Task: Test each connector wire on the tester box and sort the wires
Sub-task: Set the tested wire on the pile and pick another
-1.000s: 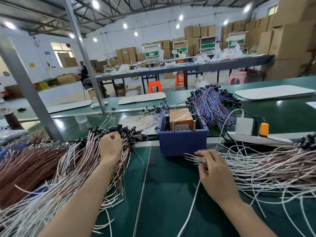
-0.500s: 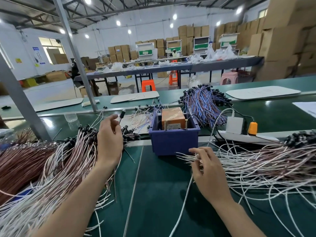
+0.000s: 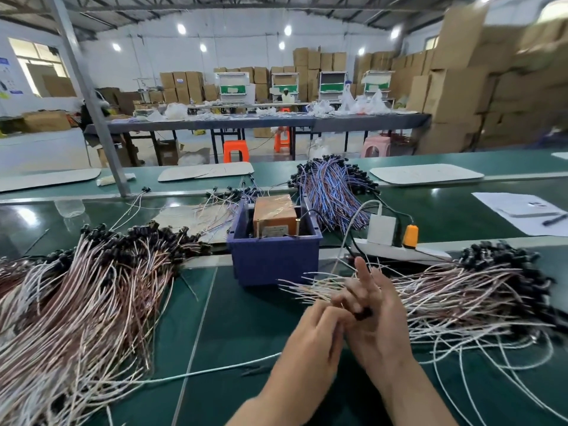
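A connector wire (image 3: 362,313) is sitting between the two hands, just in front of the blue bin, with only its black plug end showing. The right hand (image 3: 379,329) is curling its lower fingers and thumb around that plug while its index finger is pointing straight up. The left hand (image 3: 310,338) is bending its fingers in against the same spot; motion blur is hiding whether they are gripping the wire or only touching it. The orange tester box (image 3: 274,215) is standing inside the blue bin (image 3: 273,261), centred on the bench beyond the hands. A thick heap of pink-and-white wires (image 3: 80,302) is spreading over the left of the green belt surface (image 3: 233,327), and a second heap (image 3: 461,298) is fanning out on the right, its loose ends reaching under the hands. Behind the bin, a bundle of blue and purple wires (image 3: 335,192) is lying beside a white power strip (image 3: 430,253) carrying a white adapter (image 3: 381,229) and an orange plug (image 3: 410,236). Paper sheets (image 3: 519,207) and a pen (image 3: 553,219) are resting far right. Beyond the far belt, orange stools (image 3: 235,150) and a pink stool (image 3: 376,146) are standing by a long grey table (image 3: 261,123), and stacked cardboard boxes (image 3: 461,75) are lining the walls of the hall.
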Available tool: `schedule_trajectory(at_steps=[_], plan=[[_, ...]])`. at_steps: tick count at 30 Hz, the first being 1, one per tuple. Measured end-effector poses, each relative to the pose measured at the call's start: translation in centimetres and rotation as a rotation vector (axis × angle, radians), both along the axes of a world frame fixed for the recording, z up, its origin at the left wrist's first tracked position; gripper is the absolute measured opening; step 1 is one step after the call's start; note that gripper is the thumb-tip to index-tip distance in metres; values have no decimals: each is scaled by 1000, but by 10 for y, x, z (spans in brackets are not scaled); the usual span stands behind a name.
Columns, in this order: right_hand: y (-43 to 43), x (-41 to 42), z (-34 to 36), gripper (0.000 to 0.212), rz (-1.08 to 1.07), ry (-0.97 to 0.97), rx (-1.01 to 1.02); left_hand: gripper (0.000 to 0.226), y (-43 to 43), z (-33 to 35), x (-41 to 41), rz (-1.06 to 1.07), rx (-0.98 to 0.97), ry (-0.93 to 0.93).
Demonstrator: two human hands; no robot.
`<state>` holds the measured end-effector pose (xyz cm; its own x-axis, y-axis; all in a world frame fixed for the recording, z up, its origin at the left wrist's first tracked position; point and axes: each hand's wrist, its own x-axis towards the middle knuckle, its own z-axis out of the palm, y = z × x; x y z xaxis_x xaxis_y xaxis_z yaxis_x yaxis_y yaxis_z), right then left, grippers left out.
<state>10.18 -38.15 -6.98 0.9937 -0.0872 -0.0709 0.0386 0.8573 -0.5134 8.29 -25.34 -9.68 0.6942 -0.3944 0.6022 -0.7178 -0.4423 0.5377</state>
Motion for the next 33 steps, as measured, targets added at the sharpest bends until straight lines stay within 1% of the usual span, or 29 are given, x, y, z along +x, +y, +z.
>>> schedule_trajectory(at_steps=[2,5,8,9,12,15,16,17,18,19,21,22,24,25,27,29,31,33], plan=[[2,-1,2,23,18,-33,16,19,2,-1,1,11,-31,5],[5,-2,3,19,13,-52,-28,21,4,-2,2,17,-47,20],[1,1,2,9,-33,-56,-10,12,10,-3,3,76,38,0],[-2,1,2,8,-58,-51,6,8,14,-3,5,126,96,-58],[-15,3,1,7,-130,-25,37,21,29,0,12,227,267,-269],[-23,5,0,7,-148,-8,-16,27,52,2,28,298,324,-381],[-23,5,0,9,-143,-2,-83,27,60,4,34,332,326,-398],[-21,5,-1,14,-140,0,-194,27,67,6,38,365,324,-418],[-17,3,-1,17,-142,-11,-358,26,72,7,40,393,321,-437],[-10,2,-3,19,-150,-40,-569,24,76,9,41,415,318,-455],[8,-3,-9,19,-186,-131,-993,19,79,12,41,434,305,-490],[17,-6,-12,19,-186,-188,-1149,16,79,13,41,431,294,-511],[29,-9,-19,25,-127,-302,-1365,12,80,15,39,419,277,-551],[33,-10,-22,27,-89,-337,-1435,14,80,16,38,411,277,-563],[38,-11,-23,24,-67,-350,-1475,16,80,17,34,409,288,-576],[37,-10,-23,19,-129,-328,-1410,17,77,19,31,462,270,-578],[36,-8,-22,17,-172,-277,-1306,15,72,21,27,529,165,-590],[34,-7,-21,16,-212,-229,-1209,13,66,24,20,487,37,-554]])
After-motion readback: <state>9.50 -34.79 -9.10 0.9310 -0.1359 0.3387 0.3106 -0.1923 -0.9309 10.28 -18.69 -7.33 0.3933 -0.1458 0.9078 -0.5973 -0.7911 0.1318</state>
